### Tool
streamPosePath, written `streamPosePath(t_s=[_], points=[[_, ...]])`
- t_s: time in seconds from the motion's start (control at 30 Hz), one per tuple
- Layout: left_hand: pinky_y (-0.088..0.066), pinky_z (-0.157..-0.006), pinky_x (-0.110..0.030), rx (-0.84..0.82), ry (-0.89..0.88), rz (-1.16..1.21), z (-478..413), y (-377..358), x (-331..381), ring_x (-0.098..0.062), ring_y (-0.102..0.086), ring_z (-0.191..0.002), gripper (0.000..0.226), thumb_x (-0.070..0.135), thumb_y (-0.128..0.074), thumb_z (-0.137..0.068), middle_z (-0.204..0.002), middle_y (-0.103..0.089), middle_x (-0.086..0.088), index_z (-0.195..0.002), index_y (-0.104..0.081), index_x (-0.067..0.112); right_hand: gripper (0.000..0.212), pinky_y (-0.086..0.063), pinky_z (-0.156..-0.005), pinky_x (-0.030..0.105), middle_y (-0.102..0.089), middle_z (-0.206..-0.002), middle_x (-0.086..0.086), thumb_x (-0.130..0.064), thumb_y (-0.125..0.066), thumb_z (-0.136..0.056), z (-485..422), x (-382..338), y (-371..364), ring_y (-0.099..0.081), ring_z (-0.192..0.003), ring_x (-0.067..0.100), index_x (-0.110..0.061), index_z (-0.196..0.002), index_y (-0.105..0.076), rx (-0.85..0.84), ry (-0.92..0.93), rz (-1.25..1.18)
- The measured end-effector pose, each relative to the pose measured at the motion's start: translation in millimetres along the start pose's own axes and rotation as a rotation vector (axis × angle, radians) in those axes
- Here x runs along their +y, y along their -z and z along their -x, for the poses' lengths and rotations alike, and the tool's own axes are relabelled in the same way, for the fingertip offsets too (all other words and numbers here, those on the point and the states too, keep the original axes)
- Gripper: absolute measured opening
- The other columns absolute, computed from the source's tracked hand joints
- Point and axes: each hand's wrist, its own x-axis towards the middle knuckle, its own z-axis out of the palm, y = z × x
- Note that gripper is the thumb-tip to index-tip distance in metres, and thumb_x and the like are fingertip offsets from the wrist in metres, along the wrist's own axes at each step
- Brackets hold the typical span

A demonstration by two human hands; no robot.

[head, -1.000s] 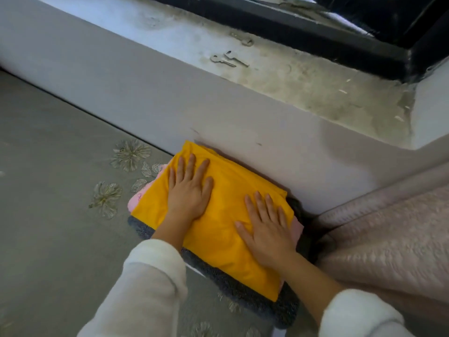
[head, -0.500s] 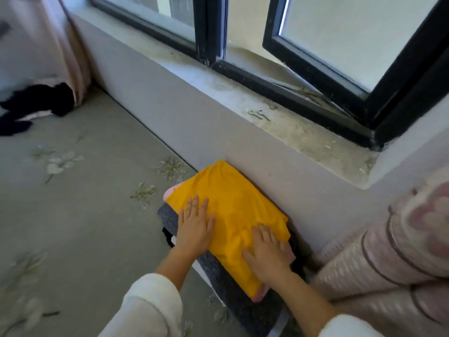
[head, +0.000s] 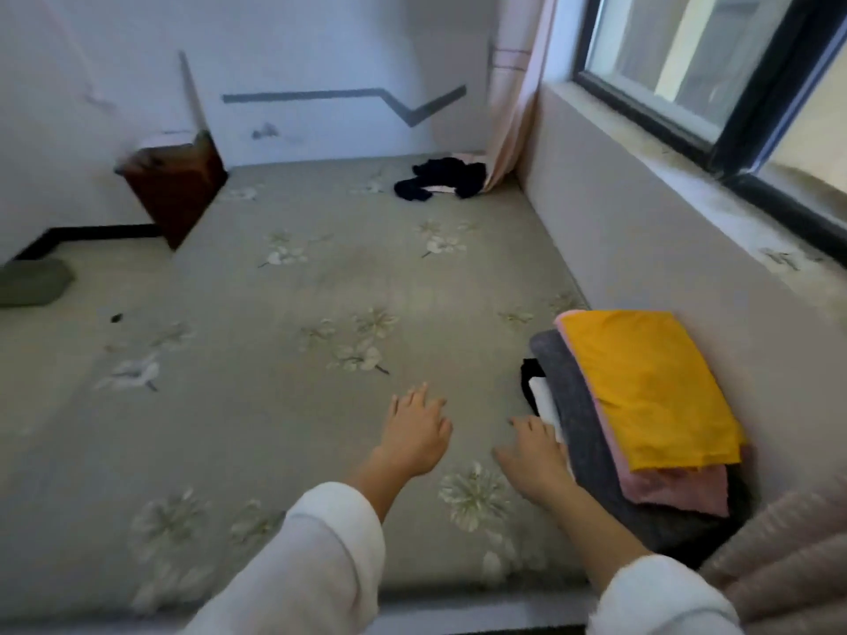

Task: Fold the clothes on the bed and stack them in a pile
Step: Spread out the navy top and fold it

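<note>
Nearest, the left hand (head: 415,430) hovers over the bed (head: 275,405), fingers spread and holding nothing. The right hand (head: 534,456), also spread and empty, is just beside the near left edge of the pile (head: 637,428); I cannot tell whether it touches. The pile sits against the right wall, with a yellow cloth (head: 641,378) on top, a pink cloth (head: 678,490) under it and a grey cloth (head: 573,405) below. Far off, dark clothes (head: 442,178) lie unfolded by the curtain (head: 513,98) in the far right corner.
</note>
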Motion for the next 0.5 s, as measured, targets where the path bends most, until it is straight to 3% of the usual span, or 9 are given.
streamPosePath(t_s=[0.13,0.37,0.5], points=[[-0.005,-0.119,-0.048,0.051,0.172,-0.003,56,32,-76,-0.026,-0.010,-0.146,0.044,0.032,-0.031,-0.101,-0.158,-0.016,-0.012,-0.142,-0.039,0.016,0.055,-0.025,-0.109,0.040,-0.034,-0.147,0.005,-0.040,-0.046,-0.095,6,-84,-27,-0.027,-0.136,0.025,-0.017,-0.143,-0.031,-0.098,0.194,0.040],[-0.015,-0.116,-0.042,0.227,0.439,0.005,150,103,-210,-0.025,-0.021,-0.143,0.044,0.033,-0.035,-0.098,-0.156,-0.024,-0.010,-0.138,-0.044,0.017,0.057,-0.028,-0.109,0.037,-0.037,-0.144,0.009,-0.040,-0.047,-0.094,13,-259,-62,-0.030,-0.135,0.027,-0.015,-0.143,-0.033,-0.105,0.534,0.198],[-0.022,-0.110,-0.037,0.352,0.542,0.054,208,142,-304,-0.022,-0.033,-0.135,0.038,0.030,-0.037,-0.098,-0.145,-0.041,-0.006,-0.130,-0.052,0.018,0.057,-0.028,-0.107,0.040,-0.037,-0.144,0.007,-0.041,-0.047,-0.094,28,-375,-100,-0.031,-0.135,0.026,-0.017,-0.143,-0.032,-0.104,0.698,0.234]])
